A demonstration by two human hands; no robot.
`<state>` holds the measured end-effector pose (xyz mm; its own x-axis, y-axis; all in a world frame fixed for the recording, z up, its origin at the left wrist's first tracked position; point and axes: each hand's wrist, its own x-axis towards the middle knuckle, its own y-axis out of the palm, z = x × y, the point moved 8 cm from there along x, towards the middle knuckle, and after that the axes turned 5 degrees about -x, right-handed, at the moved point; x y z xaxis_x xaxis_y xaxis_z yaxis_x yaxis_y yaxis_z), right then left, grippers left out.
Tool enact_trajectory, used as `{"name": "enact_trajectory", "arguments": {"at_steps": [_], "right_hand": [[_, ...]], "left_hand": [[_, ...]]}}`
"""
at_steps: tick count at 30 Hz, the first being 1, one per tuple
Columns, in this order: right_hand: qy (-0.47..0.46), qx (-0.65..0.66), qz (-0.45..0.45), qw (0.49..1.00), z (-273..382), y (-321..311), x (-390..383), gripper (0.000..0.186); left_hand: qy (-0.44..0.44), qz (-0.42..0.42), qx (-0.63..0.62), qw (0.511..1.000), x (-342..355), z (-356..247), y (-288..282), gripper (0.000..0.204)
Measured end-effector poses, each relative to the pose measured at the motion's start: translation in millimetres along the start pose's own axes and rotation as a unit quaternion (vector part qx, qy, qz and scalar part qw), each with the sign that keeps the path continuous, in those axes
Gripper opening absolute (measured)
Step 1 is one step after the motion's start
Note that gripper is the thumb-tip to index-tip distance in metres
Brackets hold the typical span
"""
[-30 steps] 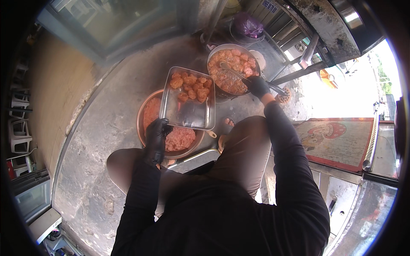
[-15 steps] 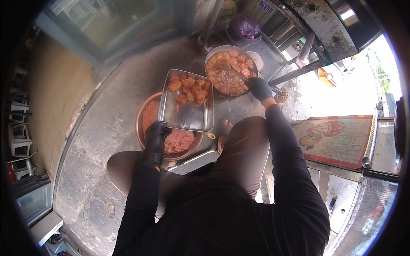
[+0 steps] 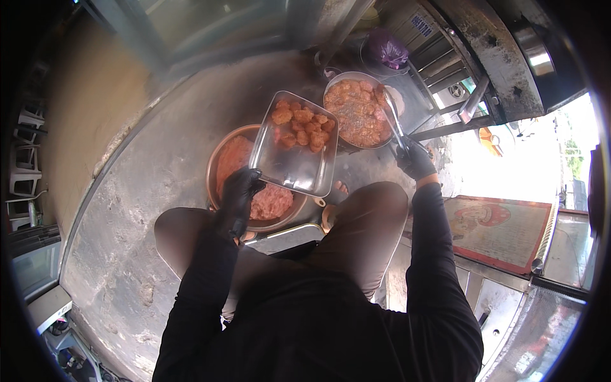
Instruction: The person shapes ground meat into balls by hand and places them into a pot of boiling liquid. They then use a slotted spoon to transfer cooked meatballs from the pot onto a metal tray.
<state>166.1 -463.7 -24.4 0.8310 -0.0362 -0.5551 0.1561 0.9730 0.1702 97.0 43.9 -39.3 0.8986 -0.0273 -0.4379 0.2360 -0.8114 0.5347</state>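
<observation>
My left hand, in a black glove, is closed on the near left edge of a rectangular metal tray. Browned fried meat patties lie at the tray's far end; its near part is bare metal. Beneath the tray, a wide reddish-brown basin holds raw pink minced meat, partly hidden by tray and hand. My gloved right hand grips metal tongs, their tips over the right side of a round pot. Inside it, several patties sit in bubbling oil.
A purple plastic bag sits in a container behind the pot. Metal shelving and a stained metal unit rise at the far right. A printed board lies right of my right arm. White stools stand at the far left.
The tongs have swung from the middle of the pot to its right side, and my right hand has drawn back nearer to me. The tray stays in my left hand; the whole view has shifted slightly.
</observation>
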Motion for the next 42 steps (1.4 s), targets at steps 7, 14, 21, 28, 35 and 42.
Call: {"name": "enact_trajectory", "arguments": {"at_steps": [7, 14, 21, 28, 35, 42], "right_hand": [[-0.228, -0.493, -0.026, 0.839, 26, 3, 33, 0.032], [-0.217, -0.707, -0.15, 0.656, 29, 36, 55, 0.046], [-0.198, -0.74, -0.143, 0.627, 61, 80, -20, 0.041], [-0.249, -0.799, -0.093, 0.539, 50, 115, -30, 0.031], [-0.187, -0.828, -0.115, 0.515, 47, 114, -29, 0.028], [-0.208, -0.827, -0.096, 0.513, 30, 108, -19, 0.029]], "left_hand": [[0.001, -0.027, 0.017, 0.999, -2, -3, -2, 0.014], [0.03, -0.067, 0.02, 0.997, -5, -14, -7, 0.013], [0.021, -0.077, -0.013, 0.997, -5, -19, -4, 0.011], [0.018, -0.081, -0.032, 0.996, -2, -15, -5, 0.011], [0.019, -0.073, -0.02, 0.997, 1, -10, -12, 0.012], [0.017, -0.066, -0.019, 0.997, 1, -8, -10, 0.011]]}}
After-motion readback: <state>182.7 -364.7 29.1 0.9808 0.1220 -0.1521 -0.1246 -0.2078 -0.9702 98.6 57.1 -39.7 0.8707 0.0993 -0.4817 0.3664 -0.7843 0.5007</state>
